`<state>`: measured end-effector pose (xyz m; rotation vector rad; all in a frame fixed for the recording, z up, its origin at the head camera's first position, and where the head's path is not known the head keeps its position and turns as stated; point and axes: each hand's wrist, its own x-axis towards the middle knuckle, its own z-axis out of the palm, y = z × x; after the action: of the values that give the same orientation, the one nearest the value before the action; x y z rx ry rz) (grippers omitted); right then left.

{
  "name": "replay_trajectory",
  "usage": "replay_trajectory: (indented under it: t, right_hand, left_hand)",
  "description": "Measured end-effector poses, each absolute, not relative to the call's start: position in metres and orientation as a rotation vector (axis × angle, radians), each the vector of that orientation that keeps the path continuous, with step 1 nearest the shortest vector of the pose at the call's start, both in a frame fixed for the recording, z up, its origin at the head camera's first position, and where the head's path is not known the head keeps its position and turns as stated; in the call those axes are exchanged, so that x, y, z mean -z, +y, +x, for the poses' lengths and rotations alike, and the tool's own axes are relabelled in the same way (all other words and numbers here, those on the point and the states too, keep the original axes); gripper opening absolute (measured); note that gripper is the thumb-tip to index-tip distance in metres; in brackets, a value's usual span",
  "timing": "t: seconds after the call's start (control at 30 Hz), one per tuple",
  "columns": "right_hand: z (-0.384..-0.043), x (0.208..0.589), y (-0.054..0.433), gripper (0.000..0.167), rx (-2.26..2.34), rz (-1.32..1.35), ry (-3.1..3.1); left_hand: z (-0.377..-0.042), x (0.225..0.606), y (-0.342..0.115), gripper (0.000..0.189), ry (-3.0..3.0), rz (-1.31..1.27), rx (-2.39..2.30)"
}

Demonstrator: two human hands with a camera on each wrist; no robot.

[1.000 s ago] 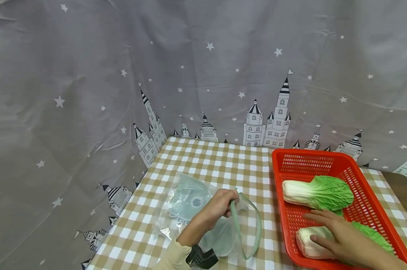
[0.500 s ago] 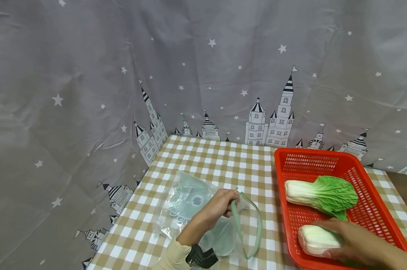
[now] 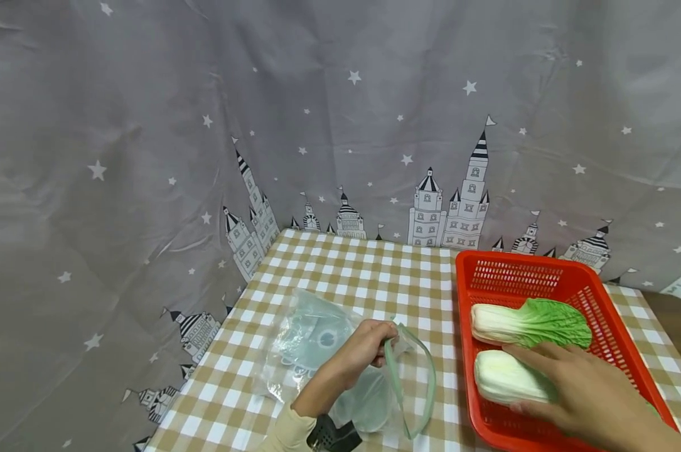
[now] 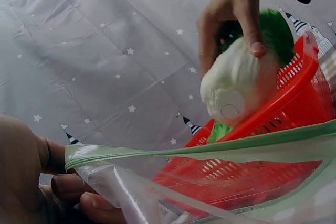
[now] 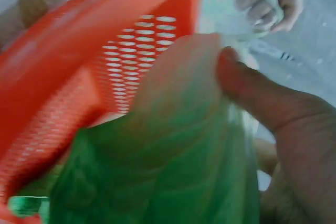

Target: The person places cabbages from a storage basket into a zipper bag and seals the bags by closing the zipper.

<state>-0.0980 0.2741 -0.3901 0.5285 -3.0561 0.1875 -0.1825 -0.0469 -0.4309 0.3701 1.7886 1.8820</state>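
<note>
My left hand (image 3: 363,351) pinches the edge of a clear zip bag (image 3: 312,339) whose mouth has a pale green zip strip (image 4: 252,142). The strip bows out into a loop, so the bag's mouth stands apart. Over the red basket (image 3: 466,351), my right hand (image 3: 577,389) grips a napa cabbage (image 3: 509,376) with a white stalk and green leaves (image 5: 173,145). In the left wrist view the cabbage (image 4: 236,85) is held above the basket rim, stalk end toward the bag. A second cabbage (image 3: 526,323) lies in the basket behind it.
A brown and white checked cloth (image 3: 363,270) covers the table. Behind it hangs a grey curtain (image 3: 317,94) with stars and castles. A brown surface (image 3: 670,326) shows past the cloth at the right.
My right hand has closed round the nearer cabbage and lifted it up and to the left. My left hand has stayed on the bag's edge.
</note>
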Motion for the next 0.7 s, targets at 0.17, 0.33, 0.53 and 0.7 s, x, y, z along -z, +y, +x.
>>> replay_trajectory:
  t: [0.17,0.33,0.53,0.7]
  right_hand:
    - [-0.097,0.372,0.257,0.084,-0.113,0.502,-3.028]
    - [-0.100,0.362,0.229,0.082,-0.190,0.588,-3.024]
    - [-0.118,0.367,0.181,0.075,-0.214,0.775,-3.007]
    - [-0.131,0.371,0.152,0.060,-0.248,0.783,-3.125]
  left_hand:
    - [-0.181,0.428,-0.049,0.029,1.791,0.371,-1.884]
    - [-0.180,0.426,-0.049,0.030,1.801,0.391,-1.879]
    - [-0.175,0.420,-0.051,0.032,1.820,0.411,-1.876]
    - [-0.171,0.417,-0.049,0.032,1.852,0.452,-1.873]
